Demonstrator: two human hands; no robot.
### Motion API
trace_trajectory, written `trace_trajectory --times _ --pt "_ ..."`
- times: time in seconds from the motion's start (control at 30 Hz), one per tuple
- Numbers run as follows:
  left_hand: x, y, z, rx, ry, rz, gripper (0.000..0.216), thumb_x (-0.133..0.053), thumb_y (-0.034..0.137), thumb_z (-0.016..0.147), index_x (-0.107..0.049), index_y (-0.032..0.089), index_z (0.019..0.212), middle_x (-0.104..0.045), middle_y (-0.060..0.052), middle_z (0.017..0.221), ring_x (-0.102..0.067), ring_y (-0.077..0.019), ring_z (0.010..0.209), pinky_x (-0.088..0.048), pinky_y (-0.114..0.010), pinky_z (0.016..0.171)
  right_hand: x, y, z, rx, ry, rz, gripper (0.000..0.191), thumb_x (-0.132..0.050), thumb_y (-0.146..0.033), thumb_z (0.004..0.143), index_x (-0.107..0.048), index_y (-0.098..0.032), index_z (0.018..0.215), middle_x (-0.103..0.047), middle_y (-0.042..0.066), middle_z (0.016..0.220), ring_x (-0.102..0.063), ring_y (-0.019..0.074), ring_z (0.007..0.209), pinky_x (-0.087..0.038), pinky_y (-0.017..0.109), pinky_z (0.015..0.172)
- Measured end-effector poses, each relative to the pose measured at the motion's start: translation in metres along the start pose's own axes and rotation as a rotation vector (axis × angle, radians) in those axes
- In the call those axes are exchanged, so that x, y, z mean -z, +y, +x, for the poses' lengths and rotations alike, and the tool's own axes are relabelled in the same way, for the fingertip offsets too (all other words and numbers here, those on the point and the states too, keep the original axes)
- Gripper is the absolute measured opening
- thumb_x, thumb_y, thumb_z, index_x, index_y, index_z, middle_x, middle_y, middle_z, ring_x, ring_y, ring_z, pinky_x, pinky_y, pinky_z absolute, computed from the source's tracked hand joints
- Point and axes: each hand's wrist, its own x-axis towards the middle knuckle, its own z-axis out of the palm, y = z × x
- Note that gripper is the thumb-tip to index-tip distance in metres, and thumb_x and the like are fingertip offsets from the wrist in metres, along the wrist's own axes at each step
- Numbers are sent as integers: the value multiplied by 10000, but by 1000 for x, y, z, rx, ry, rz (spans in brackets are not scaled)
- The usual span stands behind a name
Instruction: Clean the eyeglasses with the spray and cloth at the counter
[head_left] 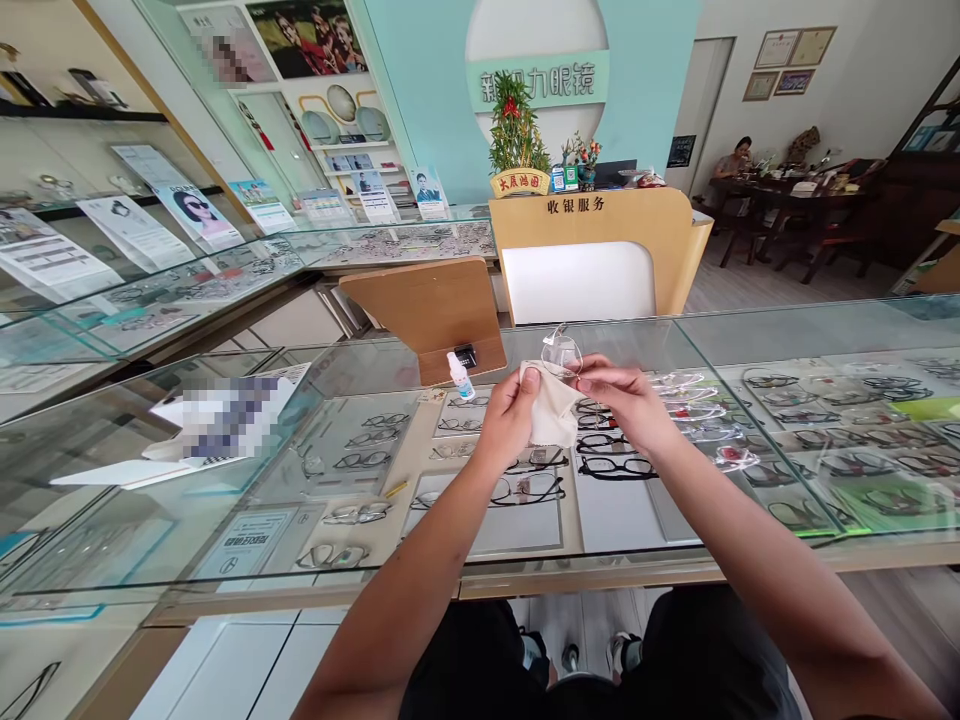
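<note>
My left hand [512,408] is closed on a cream cleaning cloth [553,412], its thumb pressing the cloth near the top edge. The cloth hangs down over the glass counter and covers part of a pair of eyeglasses [562,352]. With its fingers closed, my right hand [624,392] grips the eyeglasses at their right side. A small pale tag hangs at the top of the frame. Just left of my hands, a white spray bottle [461,380] with a blue label stands upright on the glass.
The glass display counter [300,540] holds rows of eyeglasses under its top. A brown board stand [442,310] stands behind the bottle, and a white folded display [225,430] lies to the left. Beyond is a wooden cashier desk [592,215]. A person [739,160] sits at a far table.
</note>
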Motion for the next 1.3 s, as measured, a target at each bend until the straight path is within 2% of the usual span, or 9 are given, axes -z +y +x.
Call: trace_trajectory --times 0.27,0.53,0.63,0.8,0.87,0.97,1.1,1.17,1.3 --pt "6 -4 5 -18 39 -35 654 -698 868 854 -745 216 839 -662 -9 758 -522 -166 707 -411 -298 668 -4 4 -2 -40 -111 -91 98 -898 -429 853 -908 -337 820 -709 31 1044 -659 222 1039 -512 409 986" --pt "13 3 5 34 -288 -157 555 -881 601 852 -797 183 1207 -832 -96 1068 -723 -210 844 -539 -281 718 -8 6 -5 -132 -64 57 103 -904 -383 828 -911 -281 839 -724 7 876 -615 198 939 -458 352 918" --pt "9 6 2 -25 -230 -123 463 -901 563 841 -805 184 1089 -827 -69 951 -713 -190 782 -535 -267 684 -12 7 -6 -189 -80 118 109 -930 -356 788 -909 -266 847 -744 4 870 -611 195 922 -449 351 926" --pt "-6 6 -6 -116 34 -115 453 -882 615 846 -730 188 860 -745 -16 763 -634 -144 667 -489 -248 629 -23 9 -11 -254 -121 171 131 -942 -353 744 -900 -247 807 -781 12 849 -636 200 904 -451 368 977" --pt "-5 5 -5 -90 11 -142 508 -837 679 865 -732 182 864 -718 -13 742 -613 -137 649 -479 -247 617 -25 7 -12 -279 -69 182 148 -961 -356 703 -890 -245 773 -775 6 810 -635 190 870 -456 362 961" --pt "6 3 2 7 -148 -183 561 -786 729 888 -761 169 923 -708 -18 757 -585 -125 628 -474 -243 600 -23 1 -11 -319 5 213 187 -975 -370 659 -878 -231 739 -754 5 747 -629 176 818 -473 350 916" --pt "20 5 8 76 -368 -215 475 -894 559 858 -773 190 1133 -775 -55 977 -698 -171 819 -560 -265 726 -19 -6 -9 -361 12 262 211 -972 -367 665 -864 -202 740 -762 20 785 -623 156 788 -484 328 849" --pt "21 7 8 55 -371 -209 457 -941 490 819 -763 188 1113 -769 -49 967 -697 -167 826 -556 -253 724 -19 -6 -10 -375 1 284 220 -980 -359 662 -858 -194 740 -755 22 787 -624 154 777 -488 322 821" --pt "15 10 6 7 -273 -178 437 -962 490 776 -724 175 962 -685 3 788 -594 -118 663 -493 -224 609 -22 -3 -13 -405 -59 355 243 -1002 -361 668 -851 -195 761 -741 22 765 -626 156 755 -493 318 790"
